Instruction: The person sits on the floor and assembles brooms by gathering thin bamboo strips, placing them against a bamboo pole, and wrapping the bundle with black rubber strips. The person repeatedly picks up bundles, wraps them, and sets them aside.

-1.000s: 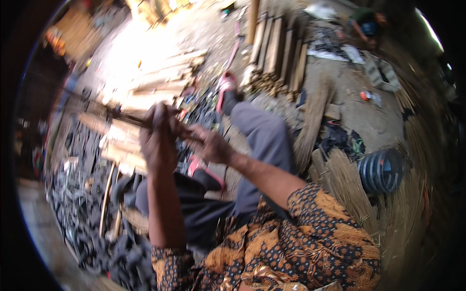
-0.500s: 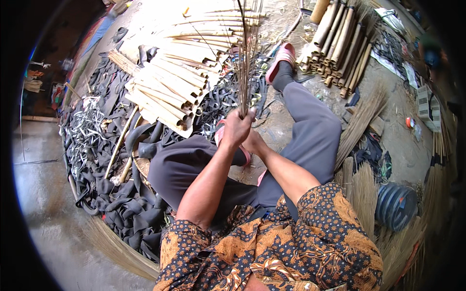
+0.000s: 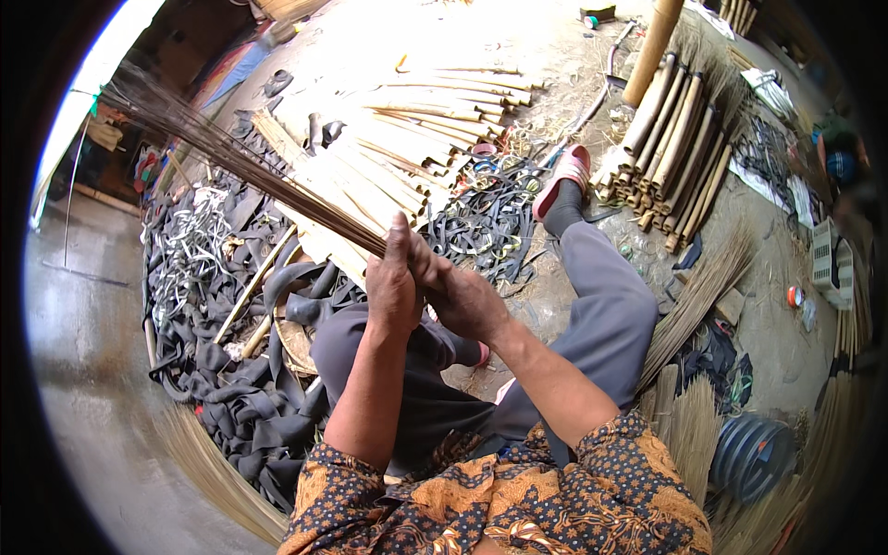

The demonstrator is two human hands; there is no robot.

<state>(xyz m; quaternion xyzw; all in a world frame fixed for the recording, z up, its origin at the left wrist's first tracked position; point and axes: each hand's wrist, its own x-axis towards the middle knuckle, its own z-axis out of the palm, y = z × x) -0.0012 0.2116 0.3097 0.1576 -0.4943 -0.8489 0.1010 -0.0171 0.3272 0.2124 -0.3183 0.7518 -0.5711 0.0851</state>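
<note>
A bundle of long thin dark sticks (image 3: pixel 287 192), like broom bristles, slants up and to the left from my hands above my lap. My left hand (image 3: pixel 394 287) is closed round its lower end, thumb pointing up along the sticks. Against it, my right hand (image 3: pixel 462 294) also grips the bundle's butt end, its fingers wrapped close to the left hand. The very ends of the sticks are hidden between my palms. The far tips fan out and blur near the upper left.
Black rubber strips (image 3: pixel 245 398) pile up on my left. Bamboo tubes (image 3: pixel 444 106) lie in a row ahead, with bamboo-handled brooms (image 3: pixel 671 148) stacked at the far right. Loose bristle bundles (image 3: pixel 698 296) and a ribbed dark plastic container (image 3: pixel 754 453) are on my right.
The stick bundle has swung from upright to slanting far left. My hands have shifted left and slightly lower, and the right hand has come up against the left.
</note>
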